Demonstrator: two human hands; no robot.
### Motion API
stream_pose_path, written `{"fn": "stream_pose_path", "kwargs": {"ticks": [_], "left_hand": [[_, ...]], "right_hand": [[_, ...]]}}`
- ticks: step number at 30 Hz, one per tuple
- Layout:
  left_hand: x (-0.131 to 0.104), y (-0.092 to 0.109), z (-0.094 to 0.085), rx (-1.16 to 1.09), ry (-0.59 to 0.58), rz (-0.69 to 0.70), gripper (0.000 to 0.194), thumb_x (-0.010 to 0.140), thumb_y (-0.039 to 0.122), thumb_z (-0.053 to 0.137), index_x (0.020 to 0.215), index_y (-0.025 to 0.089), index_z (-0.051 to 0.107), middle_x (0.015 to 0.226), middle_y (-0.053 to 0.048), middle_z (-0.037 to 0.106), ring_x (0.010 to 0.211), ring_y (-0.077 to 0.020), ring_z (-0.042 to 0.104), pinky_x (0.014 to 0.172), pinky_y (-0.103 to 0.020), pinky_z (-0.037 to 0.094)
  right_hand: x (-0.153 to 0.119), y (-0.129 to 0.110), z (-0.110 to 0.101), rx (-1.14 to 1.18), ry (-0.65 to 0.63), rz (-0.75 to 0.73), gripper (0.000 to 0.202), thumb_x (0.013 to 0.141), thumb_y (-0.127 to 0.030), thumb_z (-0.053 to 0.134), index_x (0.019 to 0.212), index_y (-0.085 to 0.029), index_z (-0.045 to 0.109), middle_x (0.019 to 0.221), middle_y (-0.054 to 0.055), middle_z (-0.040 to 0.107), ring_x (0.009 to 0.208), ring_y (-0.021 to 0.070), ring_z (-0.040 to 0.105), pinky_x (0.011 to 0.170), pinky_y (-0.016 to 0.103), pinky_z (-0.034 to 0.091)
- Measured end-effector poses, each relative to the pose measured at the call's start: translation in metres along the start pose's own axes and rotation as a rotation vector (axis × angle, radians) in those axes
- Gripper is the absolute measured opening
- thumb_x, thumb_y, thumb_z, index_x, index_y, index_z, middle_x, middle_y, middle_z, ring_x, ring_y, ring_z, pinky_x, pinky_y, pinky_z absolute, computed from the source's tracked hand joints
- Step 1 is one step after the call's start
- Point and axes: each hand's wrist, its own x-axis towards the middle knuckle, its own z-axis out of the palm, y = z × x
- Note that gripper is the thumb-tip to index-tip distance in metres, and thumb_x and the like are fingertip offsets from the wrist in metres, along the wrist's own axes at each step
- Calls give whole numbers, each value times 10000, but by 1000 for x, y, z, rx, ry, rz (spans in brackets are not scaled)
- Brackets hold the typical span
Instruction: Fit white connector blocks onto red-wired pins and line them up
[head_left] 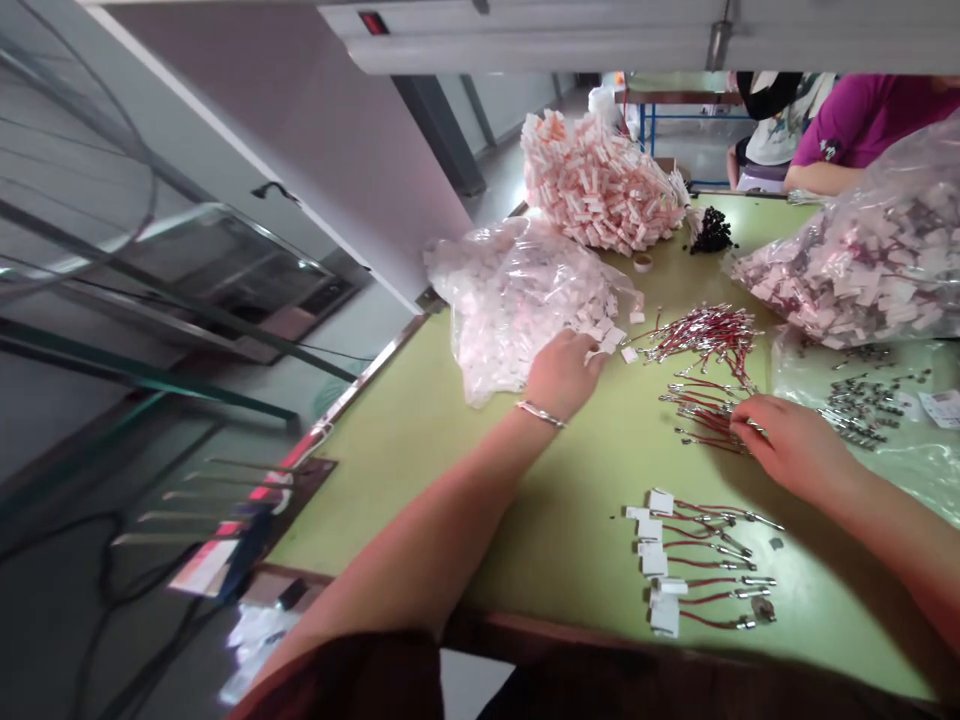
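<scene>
My left hand [564, 374], a bracelet at its wrist, reaches to the small white connectors [609, 334] at the mouth of a clear plastic bag [517, 290]. Its fingertips are bent together, and what they pinch is too small to tell. On the right, my right hand [776, 440] has thumb and fingers closed at the ends of a spread row of red wires [701, 408]. Behind it lies a heap of red wires with metal ends [705, 335]. Nearer me, several red wires with white connectors [654, 560] lie in a column on the green table [570, 540].
A large pile of pinkish-white parts [600, 190] stands at the back, beside small black pieces [711, 232]. At right are a bag of white parts [862, 260] and loose metal pieces [862, 405]. Metal prongs [187, 497] jut from the left edge. A person in purple [870, 125] sits beyond.
</scene>
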Motion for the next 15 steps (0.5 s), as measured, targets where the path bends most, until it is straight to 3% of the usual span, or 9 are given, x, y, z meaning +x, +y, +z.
{"fn": "stream_pose_path", "kwargs": {"ticks": [2,4,7,10,13,15], "left_hand": [[1,-11,-2,95,-93,-59,252,867,328,514,902,148,686,880,-112,655,819,-255,614,740,-365,483],[1,-15,1,138,-157,-18,270,879,319,480,890,144,686,896,-123,652,848,-267,619,751,-367,483],[1,-14,7,136,-169,55,281,889,283,440,892,142,683,942,-135,649,889,-269,620,779,-368,485],[1,-12,10,99,-170,88,255,876,244,442,912,155,679,937,-130,659,911,-270,616,805,-379,488],[-2,-11,10,80,-170,91,312,868,214,435,1092,164,646,988,-137,640,911,-284,617,797,-398,494],[-4,-10,10,92,-175,70,401,873,202,411,1239,182,575,1036,-142,599,845,-276,627,746,-394,504]], "right_hand": [[5,-3,-9,128,-30,104,146,879,-251,474,843,-212,610,720,15,653,586,153,545,539,284,372],[11,-7,-13,280,-51,177,140,866,-274,484,812,-214,598,661,0,635,534,137,504,512,272,358],[20,-10,-10,531,-68,228,107,830,-237,506,765,-203,583,671,-1,647,540,123,509,510,254,380],[23,-10,-4,686,-80,261,134,810,-182,502,879,-184,617,705,9,666,572,123,548,535,254,422],[22,-6,-2,701,-108,287,271,816,-190,500,1043,-179,649,743,23,681,609,136,582,557,269,451],[19,-2,-2,704,-120,287,276,815,-196,504,1028,-200,680,829,41,707,692,149,612,609,281,474]]}}
